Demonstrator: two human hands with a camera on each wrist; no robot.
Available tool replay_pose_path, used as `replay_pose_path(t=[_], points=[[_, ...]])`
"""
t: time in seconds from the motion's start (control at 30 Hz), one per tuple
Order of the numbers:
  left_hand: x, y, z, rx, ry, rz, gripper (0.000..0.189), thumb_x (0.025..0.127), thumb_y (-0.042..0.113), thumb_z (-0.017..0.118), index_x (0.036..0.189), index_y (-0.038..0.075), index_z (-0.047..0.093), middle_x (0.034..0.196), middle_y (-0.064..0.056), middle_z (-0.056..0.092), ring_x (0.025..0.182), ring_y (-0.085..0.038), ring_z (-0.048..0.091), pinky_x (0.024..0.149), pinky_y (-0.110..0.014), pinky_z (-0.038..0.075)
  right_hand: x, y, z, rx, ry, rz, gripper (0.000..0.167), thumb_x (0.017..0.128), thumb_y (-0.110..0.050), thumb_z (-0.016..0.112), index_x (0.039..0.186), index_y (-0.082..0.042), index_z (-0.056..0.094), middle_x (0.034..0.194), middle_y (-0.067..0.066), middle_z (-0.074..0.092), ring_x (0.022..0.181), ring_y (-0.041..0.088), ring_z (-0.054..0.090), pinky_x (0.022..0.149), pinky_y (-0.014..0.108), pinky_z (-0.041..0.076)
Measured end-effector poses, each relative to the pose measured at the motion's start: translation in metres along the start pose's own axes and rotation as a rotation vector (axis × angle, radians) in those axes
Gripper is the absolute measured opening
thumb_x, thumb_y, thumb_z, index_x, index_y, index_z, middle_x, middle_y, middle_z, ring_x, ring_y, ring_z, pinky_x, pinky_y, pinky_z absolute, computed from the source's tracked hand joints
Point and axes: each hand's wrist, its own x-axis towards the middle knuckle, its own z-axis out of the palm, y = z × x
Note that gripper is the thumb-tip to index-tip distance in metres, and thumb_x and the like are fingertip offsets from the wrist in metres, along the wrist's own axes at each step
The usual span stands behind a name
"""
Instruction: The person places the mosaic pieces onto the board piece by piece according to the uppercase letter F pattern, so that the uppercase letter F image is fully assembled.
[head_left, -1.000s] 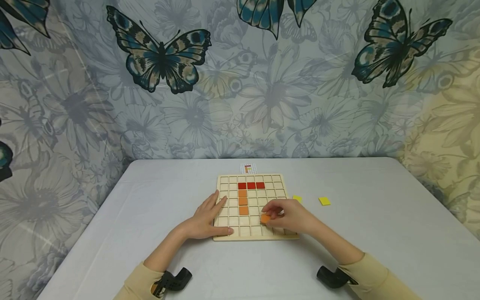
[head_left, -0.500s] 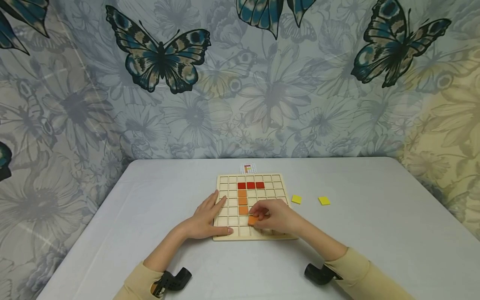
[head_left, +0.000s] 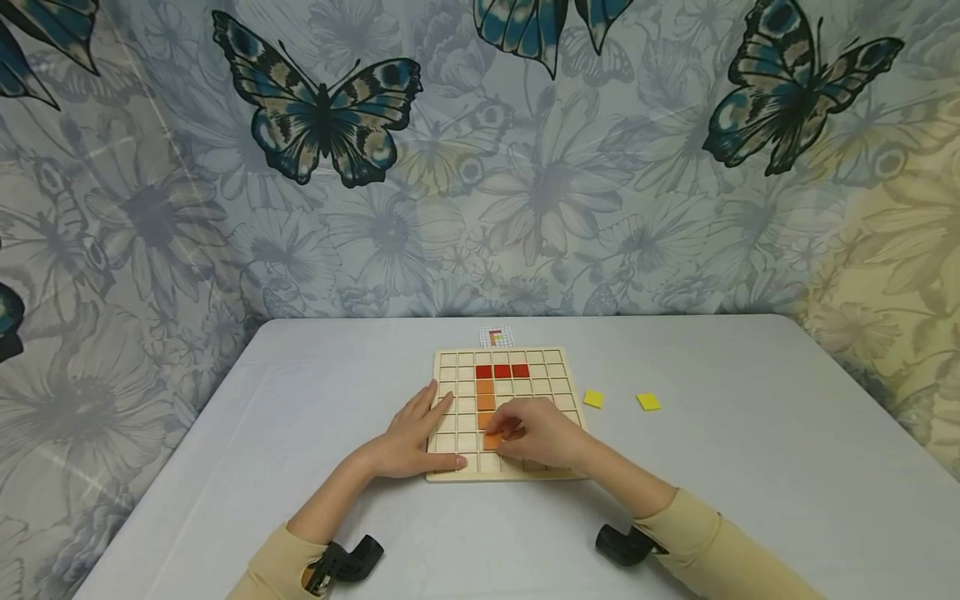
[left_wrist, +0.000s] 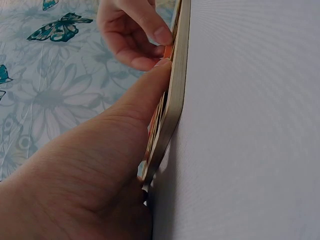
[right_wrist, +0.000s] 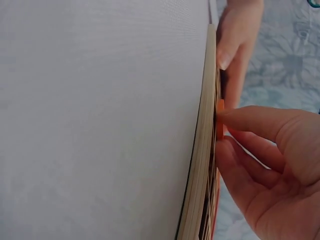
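A light wooden grid board (head_left: pixel 510 477) lies on the white table. Along its left edge rests my left hand (head_left: pixel 408 437), fingers spread and straight, the thumb over the near left corner squares. My right hand (head_left: pixel 542 433) pinches an orange square tile (head_left: pixel 491 442) between thumb and fingers, just below a column of orange tiles (head_left: pixel 485 402) set in the grid. The right wrist view shows the pinched tile (right_wrist: pixel 220 119) standing slightly proud of the board surface. Red tiles (head_left: pixel 502 372) form a short row above the orange column.
Two yellow tiles lie on the table right of the board, a nearer yellow tile (head_left: pixel 593 399) and a farther yellow tile (head_left: pixel 648 402). A small printed pattern card (head_left: pixel 497 337) sits behind the board's far edge. A butterfly-patterned cloth (head_left: pixel 480 208) hangs behind the table.
My right hand has moved left across the board with the orange tile, bringing it up to the foot of the orange column. The left hand has stayed in place.
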Motion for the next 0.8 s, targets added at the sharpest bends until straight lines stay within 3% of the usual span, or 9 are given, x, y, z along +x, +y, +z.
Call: replay_pose_path(t=[0.3,0.8], points=[[-0.001,0.0,0.0,-0.001,0.003,0.01,0.101,0.086,0.056,0.067,0.157,0.008,0.014,0.162,-0.018,-0.007,0.147,-0.035,-0.007,0.113,-0.061,0.004,0.003,-0.001,0.002,-0.013,0.005,-0.017,0.018,0.081,-0.003,0.078,0.097,-0.007,0.072,0.091,-0.001,0.069,0.081,0.013,0.063,0.075,0.025,0.052],[0.0,-0.001,0.001,-0.002,0.004,0.002,0.101,0.085,0.056,0.068,0.157,0.009,0.015,0.162,-0.018,-0.007,0.148,-0.034,-0.007,0.113,-0.059,0.005,-0.01,0.007,-0.007,0.018,0.035,0.059,0.013,0.084,-0.006,0.075,0.095,-0.012,0.072,0.088,-0.008,0.067,0.08,0.009,0.059,0.075,0.025,0.053]])
